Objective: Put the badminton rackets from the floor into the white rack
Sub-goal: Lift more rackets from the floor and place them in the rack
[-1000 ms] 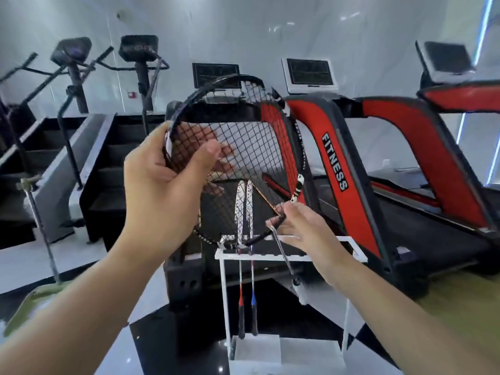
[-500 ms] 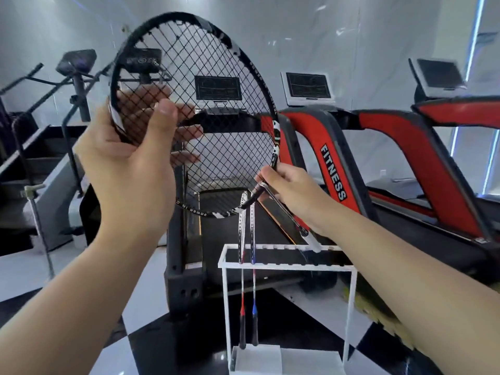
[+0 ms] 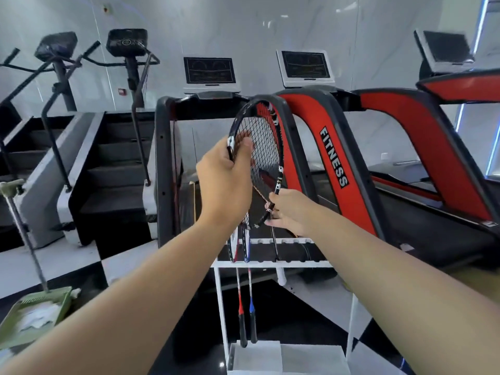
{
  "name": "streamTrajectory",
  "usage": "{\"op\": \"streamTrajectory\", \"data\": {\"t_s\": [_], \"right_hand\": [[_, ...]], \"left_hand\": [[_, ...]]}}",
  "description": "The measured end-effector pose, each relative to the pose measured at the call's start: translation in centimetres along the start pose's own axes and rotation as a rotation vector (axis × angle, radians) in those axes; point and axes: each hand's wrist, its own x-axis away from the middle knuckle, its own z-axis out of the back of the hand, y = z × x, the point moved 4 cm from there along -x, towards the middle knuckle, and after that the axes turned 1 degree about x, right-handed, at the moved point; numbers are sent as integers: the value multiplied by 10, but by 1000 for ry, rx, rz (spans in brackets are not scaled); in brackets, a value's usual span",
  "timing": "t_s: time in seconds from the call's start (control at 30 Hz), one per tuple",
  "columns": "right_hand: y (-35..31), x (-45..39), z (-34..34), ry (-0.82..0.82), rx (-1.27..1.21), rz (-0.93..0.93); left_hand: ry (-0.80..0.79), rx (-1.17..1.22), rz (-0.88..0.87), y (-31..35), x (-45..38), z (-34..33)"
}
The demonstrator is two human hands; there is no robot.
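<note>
My left hand (image 3: pixel 226 182) has its fingers (image 3: pixel 244 150) pinched on the left rim of the black racket (image 3: pixel 263 158), thumb across the strings near the frame, and my right hand (image 3: pixel 288 212) has its fingers closed around the racket's throat where the head narrows into the shaft. Half a second ago I was holding this racket high and face-on, its head filling the upper left of my view; now I have it lowered and turned nearly edge-on, so the head reads as a narrow oval in front of the red treadmill (image 3: pixel 332 158). The shaft now drops from my right hand through the top frame of the white rack (image 3: pixel 270 264), and the pale grip (image 3: pixel 280 277) hangs just below the front rail, so I judge the handle is already threaded into a slot, a few notches right of the two rackets already stored. Those two, the red-collared racket (image 3: pixel 239 293) and the blue-collared racket (image 3: pixel 251 293), hang side by side with their black grips reaching down to the rack's base. I cannot tell whether the throat of my racket has seated in the notches yet; it looks as though the head is above the rail and both hands are carrying its weight. From here I expect to let it sink until the head catches on the rail, then release. The green dustpan (image 3: pixel 32 318) sits on the checkered floor (image 3: pixel 81 266) to my left, well apart from the rack.
</note>
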Motion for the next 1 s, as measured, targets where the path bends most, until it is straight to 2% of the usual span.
{"op": "streamTrajectory", "data": {"t_s": [0.13, 0.27, 0.43, 0.63, 0.87, 1.0], "right_hand": [[17, -29, -2, -16, -153, -82], [34, -51, -3, -53, -167, -87], [56, -75, -5, -192, -177, -49], [66, -94, -11, -272, -141, -4], [81, -113, -10, -227, -157, -35], [89, -119, -10, -222, -167, -58]], "left_hand": [[-50, -23, 74, -38, -8, -32], [-160, -68, 146, -80, -6, -54], [-349, -144, 266, -126, -5, -71], [-523, -207, 391, -155, 4, -86], [-596, -225, 429, -178, 10, -97], [-587, -275, 417, -186, 14, -98]]}}
